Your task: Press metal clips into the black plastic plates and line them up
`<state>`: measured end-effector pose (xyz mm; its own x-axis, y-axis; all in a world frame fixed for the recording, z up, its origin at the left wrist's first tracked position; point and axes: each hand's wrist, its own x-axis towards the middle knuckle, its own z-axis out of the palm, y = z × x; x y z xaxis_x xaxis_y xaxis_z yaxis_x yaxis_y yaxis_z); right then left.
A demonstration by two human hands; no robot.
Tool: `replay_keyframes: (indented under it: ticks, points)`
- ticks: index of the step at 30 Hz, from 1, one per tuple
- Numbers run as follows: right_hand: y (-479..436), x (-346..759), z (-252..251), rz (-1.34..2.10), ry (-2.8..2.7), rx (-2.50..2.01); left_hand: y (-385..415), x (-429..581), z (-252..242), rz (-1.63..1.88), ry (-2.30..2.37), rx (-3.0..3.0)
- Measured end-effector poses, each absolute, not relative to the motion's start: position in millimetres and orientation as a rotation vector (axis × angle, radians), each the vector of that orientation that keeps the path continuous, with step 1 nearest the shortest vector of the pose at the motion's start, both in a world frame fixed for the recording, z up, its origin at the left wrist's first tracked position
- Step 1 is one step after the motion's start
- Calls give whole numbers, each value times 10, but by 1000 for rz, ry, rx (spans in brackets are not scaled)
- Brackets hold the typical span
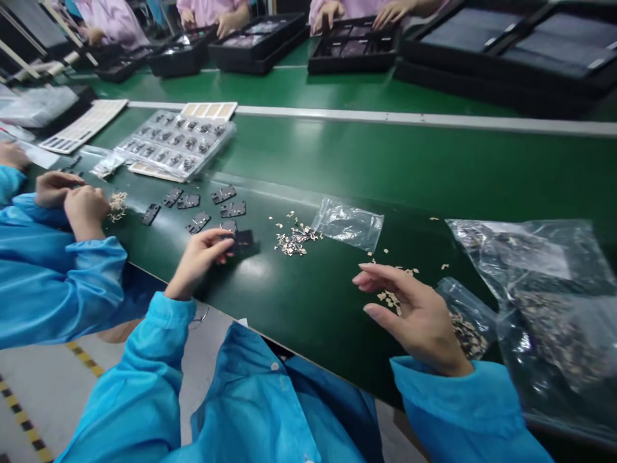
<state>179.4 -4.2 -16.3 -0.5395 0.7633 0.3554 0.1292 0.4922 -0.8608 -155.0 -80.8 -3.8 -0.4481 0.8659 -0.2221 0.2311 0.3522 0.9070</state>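
Note:
My left hand (202,257) pinches a flat black rectangular part (243,240) just above the green table. Beyond it lie several similar black parts with cutouts (233,209). My right hand (409,308) is raised at the right, thumb and fingers apart, with nothing visible between them. Small beige pieces (388,299) are scattered under and behind its fingers, partly hidden. Between my two hands sits a heap of tiny metallic and beige pieces (295,240). Beside that heap lies a clear zip bag (349,223).
Large clear bags of small pieces (559,308) lie at the right, beside a smaller bag (465,328). A clear compartment tray (178,141) stands back left. A co-worker's hands (87,206) are at my left. Across a metal strip (337,114), people handle black trays (354,48).

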Motion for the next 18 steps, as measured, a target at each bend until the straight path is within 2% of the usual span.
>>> replay_keyframes:
  ticks: [5, 10, 15, 18]
  points:
    - [-51, 1789, -109, 1045, -1996, -688, -1094, -2073, -75, 1015, 2173, 886]
    - [-52, 1767, -110, 1062, -1990, -694, -1178, -2076, -101, 753, 2527, 1178]
    - [-103, 1836, -67, 1040, -1895, -668, -1193, -1895, -40, 892, 2476, 1266]
    - [-117, 2020, -66, 998, -1777, -704, -1206, -1871, -77, 499, 2800, 1326]
